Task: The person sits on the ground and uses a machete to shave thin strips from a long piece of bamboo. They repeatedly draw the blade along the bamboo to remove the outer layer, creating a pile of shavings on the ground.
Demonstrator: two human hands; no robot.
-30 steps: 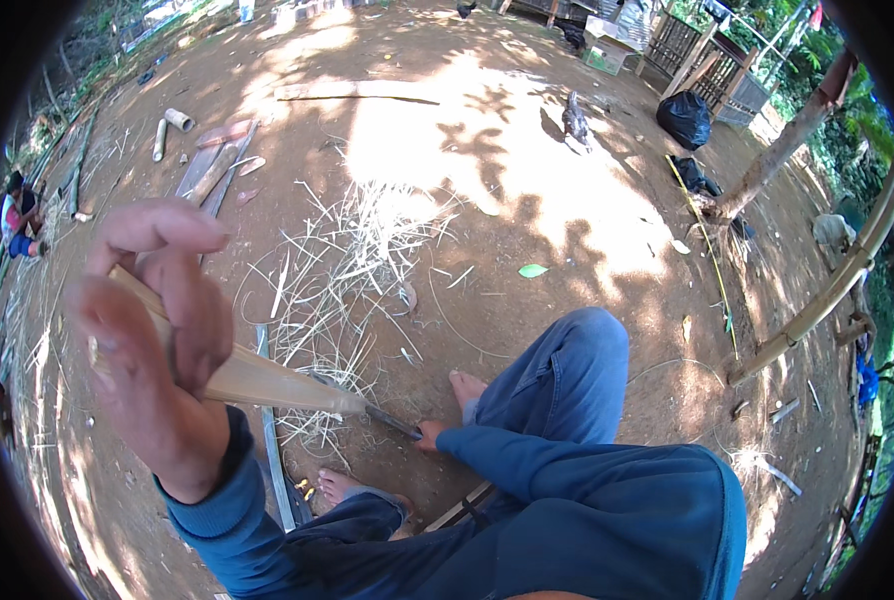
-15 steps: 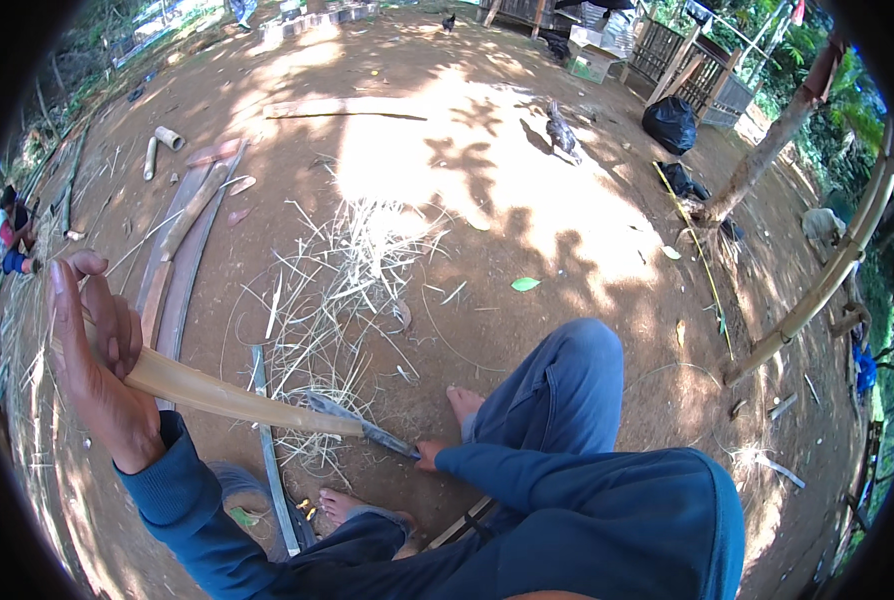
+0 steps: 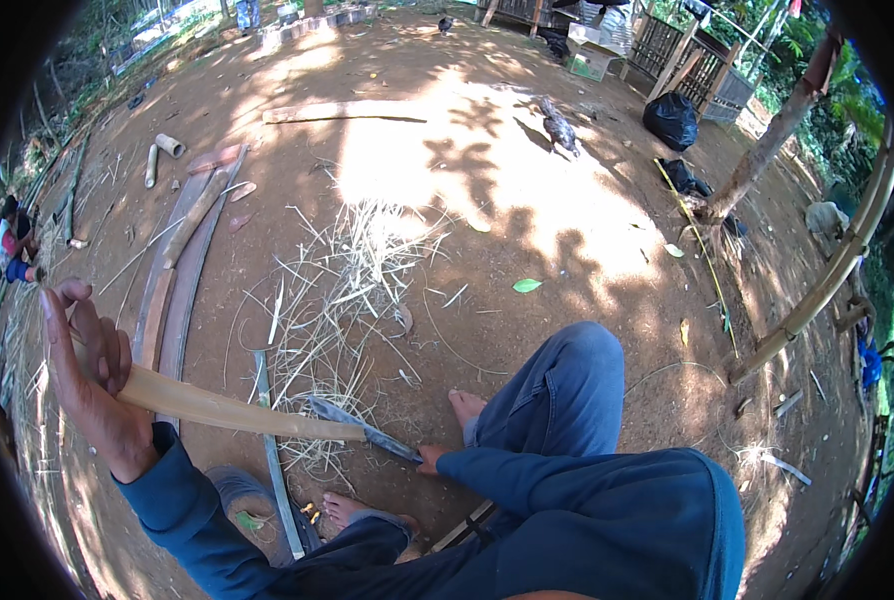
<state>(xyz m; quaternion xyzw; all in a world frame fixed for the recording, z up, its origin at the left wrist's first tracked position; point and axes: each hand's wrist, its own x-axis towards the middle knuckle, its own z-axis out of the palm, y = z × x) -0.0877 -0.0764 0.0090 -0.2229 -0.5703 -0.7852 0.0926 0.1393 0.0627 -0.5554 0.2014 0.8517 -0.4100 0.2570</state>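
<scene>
A long, flat, pale bamboo strip (image 3: 217, 408) slants from my raised left hand (image 3: 97, 385) toward my right. The fingers of that hand curl round the strip's far left end. Low in front of my bent knee, my right hand (image 3: 430, 459) is closed on the grip end of a large knife (image 3: 392, 444) with a dark blade. The blade lies across the strip's right end and touches it; its tip shows beyond the strip. My right fingers are small and partly hidden by the sleeve.
Pale shavings (image 3: 372, 250) are heaped on the dirt ahead. Boards (image 3: 195, 235) and a narrow slat (image 3: 273, 450) lie to the left. A chicken (image 3: 559, 128) is farther off. A bamboo pole (image 3: 817, 290) leans at right. Another person (image 3: 15, 240) sits far left.
My left hand has shifted slightly left and down, with the strip's left end moving along. The right hand and the knife have hardly moved.
</scene>
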